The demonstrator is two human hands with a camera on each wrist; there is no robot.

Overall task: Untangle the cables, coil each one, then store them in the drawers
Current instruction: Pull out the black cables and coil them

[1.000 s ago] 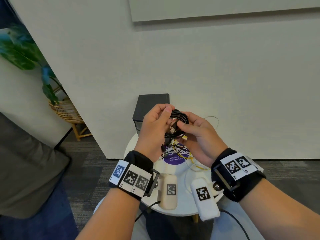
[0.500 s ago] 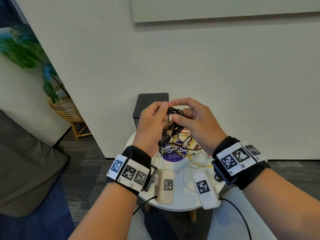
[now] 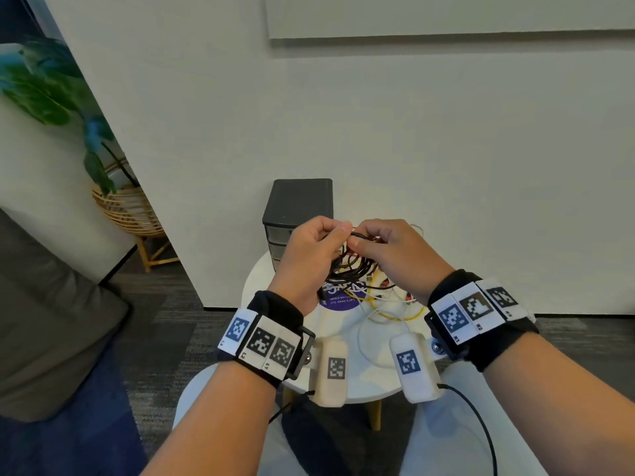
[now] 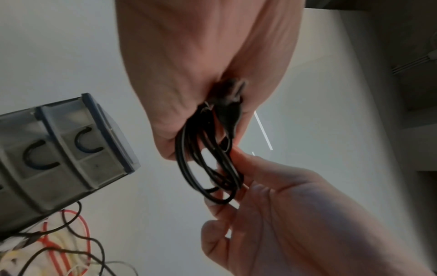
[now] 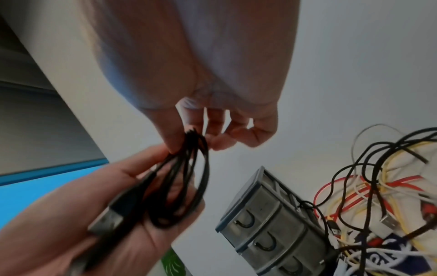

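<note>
A black cable (image 3: 350,266) wound into loops hangs between my two hands above the round white table (image 3: 261,280). My left hand (image 3: 321,247) grips the loops and the USB plug (image 5: 106,220) in its palm. My right hand (image 3: 385,247) pinches the top of the same coil (image 5: 191,142) between thumb and fingers. From the left wrist, the coil (image 4: 208,164) runs from my left hand (image 4: 201,115) down to the right hand's fingertips (image 4: 238,156). A tangle of red, yellow, white and black cables (image 3: 381,293) lies on the table beneath. The dark drawer unit (image 3: 297,214) stands behind, its drawers closed.
The table stands against a white wall. A purple round sticker (image 3: 340,300) lies under the tangle. A plant in a wicker basket (image 3: 127,211) stands at the left, and a grey cushion (image 3: 44,321) lies nearer. My knees are under the table's near edge.
Both hands have shifted along the black coil and my right hand has rolled over the top of it. The loops now hang below my fingers instead of standing between them.
</note>
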